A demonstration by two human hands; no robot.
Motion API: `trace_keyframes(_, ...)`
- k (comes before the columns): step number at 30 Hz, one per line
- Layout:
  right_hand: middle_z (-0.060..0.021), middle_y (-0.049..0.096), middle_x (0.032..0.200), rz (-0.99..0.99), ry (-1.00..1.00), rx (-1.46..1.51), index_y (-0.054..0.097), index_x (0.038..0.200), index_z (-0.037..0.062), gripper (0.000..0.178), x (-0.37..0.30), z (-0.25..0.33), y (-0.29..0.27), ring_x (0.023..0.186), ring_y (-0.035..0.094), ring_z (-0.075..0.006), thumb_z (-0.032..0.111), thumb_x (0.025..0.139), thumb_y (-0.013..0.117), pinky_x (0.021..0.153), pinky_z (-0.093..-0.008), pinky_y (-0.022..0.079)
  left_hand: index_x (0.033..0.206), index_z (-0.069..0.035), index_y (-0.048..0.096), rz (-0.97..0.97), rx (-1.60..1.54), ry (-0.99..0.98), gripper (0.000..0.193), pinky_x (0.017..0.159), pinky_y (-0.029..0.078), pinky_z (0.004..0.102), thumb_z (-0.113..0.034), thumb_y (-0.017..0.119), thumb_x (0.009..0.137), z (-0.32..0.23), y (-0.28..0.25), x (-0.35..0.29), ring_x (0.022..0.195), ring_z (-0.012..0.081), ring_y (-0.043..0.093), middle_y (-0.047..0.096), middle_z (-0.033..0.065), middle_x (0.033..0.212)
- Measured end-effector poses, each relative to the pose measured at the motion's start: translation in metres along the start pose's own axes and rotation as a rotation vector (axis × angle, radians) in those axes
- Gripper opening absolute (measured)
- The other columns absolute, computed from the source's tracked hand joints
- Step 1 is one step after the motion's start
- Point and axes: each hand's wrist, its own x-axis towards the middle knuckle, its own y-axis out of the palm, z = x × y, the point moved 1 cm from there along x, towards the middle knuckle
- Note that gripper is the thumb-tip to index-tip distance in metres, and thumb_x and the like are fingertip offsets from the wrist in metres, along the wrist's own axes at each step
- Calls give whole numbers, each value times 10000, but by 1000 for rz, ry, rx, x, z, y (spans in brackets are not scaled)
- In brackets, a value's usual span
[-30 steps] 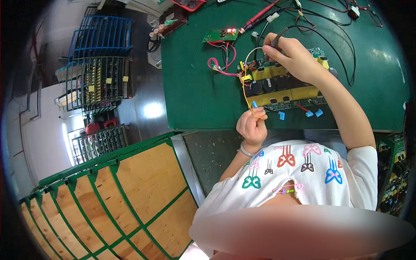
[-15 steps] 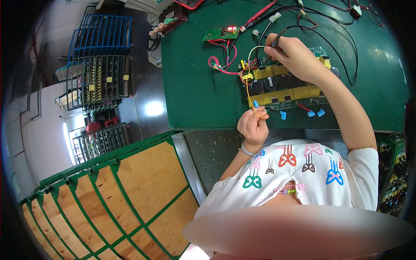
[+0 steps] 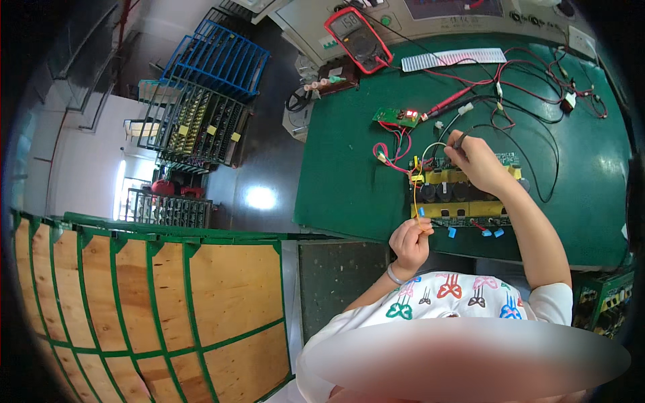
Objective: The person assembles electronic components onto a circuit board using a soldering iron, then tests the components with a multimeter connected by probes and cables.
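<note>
A long circuit board (image 3: 463,209) with yellow-wrapped parts and black cylinders lies near the bench's front edge. At its left front corner, my left hand (image 3: 411,243) pinches a yellow wire (image 3: 415,196) that has a blue terminal (image 3: 422,211) by the fingertips. Over the board's back edge, my right hand (image 3: 480,164) is closed on a black test probe (image 3: 459,140); its tip is hidden by the fingers. Behind these lies a small green board (image 3: 395,118) with a lit red display, beside a red test probe (image 3: 451,99). Several blue terminals (image 3: 486,233) hang at the front.
A red-framed multimeter (image 3: 358,41) stands at the back against a grey instrument panel (image 3: 443,23). Tangled leads (image 3: 531,107) and a white label strip (image 3: 453,59) lie on the green bench (image 3: 349,168). Wood-panelled green framing (image 3: 232,289) stands to the left.
The view has tilted up, bringing the multimeter, label strip and panel into sight. Both hands keep nearly the same hold and place at the board.
</note>
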Motion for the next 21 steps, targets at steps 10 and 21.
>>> trace_keyframes(10,-204,546,646,4,-69,-111,533,927,-25,185,-3,0,-8,599,534,-378,152,939,586,590,-412,428,824,-16,598,13,-17,5,76,616,519,333,-13,673,841,-6,-1,8,718,278,656,664,127,812)
trace_keyframes(21,-13,535,794,-212,62,598,504,967,63,121,-46,-37,-164,728,526,-125,147,913,435,695,-284,448,937,-15,670,244,9,236,113,602,518,350,-22,708,830,-40,-17,62,696,277,659,673,125,830)
